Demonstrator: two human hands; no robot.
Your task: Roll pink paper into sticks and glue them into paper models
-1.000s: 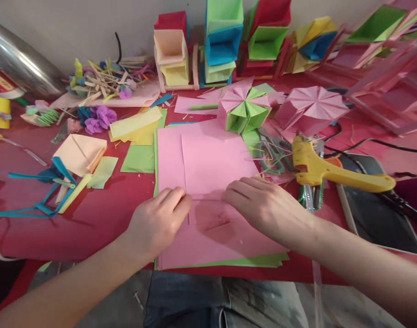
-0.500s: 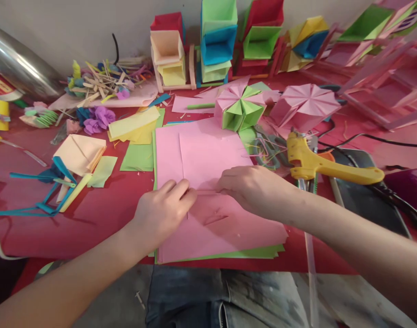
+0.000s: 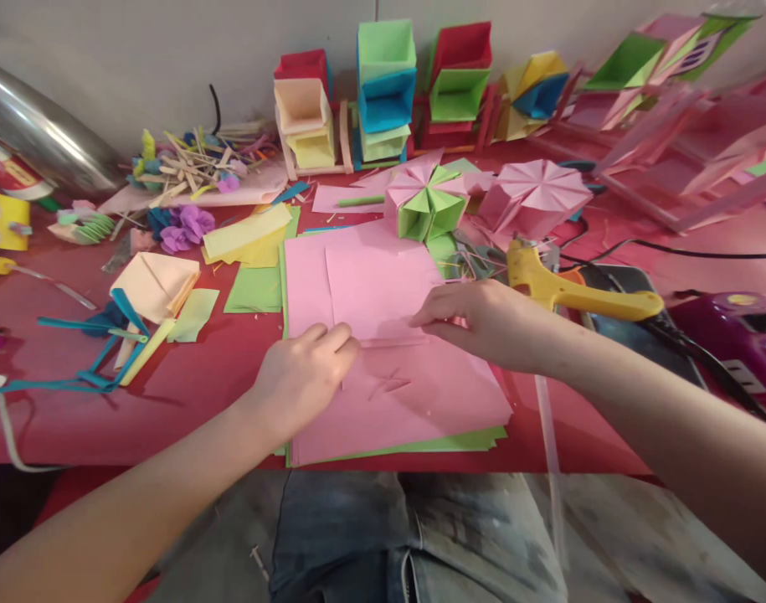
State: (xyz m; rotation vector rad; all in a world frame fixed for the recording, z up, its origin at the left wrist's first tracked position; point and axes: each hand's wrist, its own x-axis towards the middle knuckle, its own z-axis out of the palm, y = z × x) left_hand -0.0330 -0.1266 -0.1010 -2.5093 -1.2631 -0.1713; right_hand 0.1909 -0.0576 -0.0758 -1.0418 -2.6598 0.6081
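Pink paper, a smaller sheet (image 3: 373, 289), lies on top of a pink stack (image 3: 433, 402) at the near middle of the red table (image 3: 187, 394). Green sheets show under the stack's near edge.

Left hand (image 3: 300, 381): palm down, fingers loosely bent, not closed. The fingertips (image 3: 341, 339) press the near left part of the smaller sheet, along a fold line. It grips nothing.

Right hand (image 3: 483, 322): fingers stretched out and held together, tips at the near right part of the same fold. The thumb is hidden, so I cannot tell whether it pinches the paper or only rests on it.

Just right of the right hand is a yellow glue gun (image 3: 564, 285), its nozzle pointing far and left and its cord trailing right. Beyond the sheet stands a folded pink-and-green piece (image 3: 424, 205), with an all-pink folded piece (image 3: 533, 197) to its right.

Left of the stack lie a green sheet (image 3: 254, 289) and yellow sheets (image 3: 248, 234). Further left are a peach folded paper (image 3: 153, 285) and blue strips (image 3: 106, 335), with purple paper flowers (image 3: 185, 230) beyond.

Against the far wall are stacked paper boxes (image 3: 383, 92) in red, green, blue and yellow.

At the far right edge sits a purple device (image 3: 734, 327).
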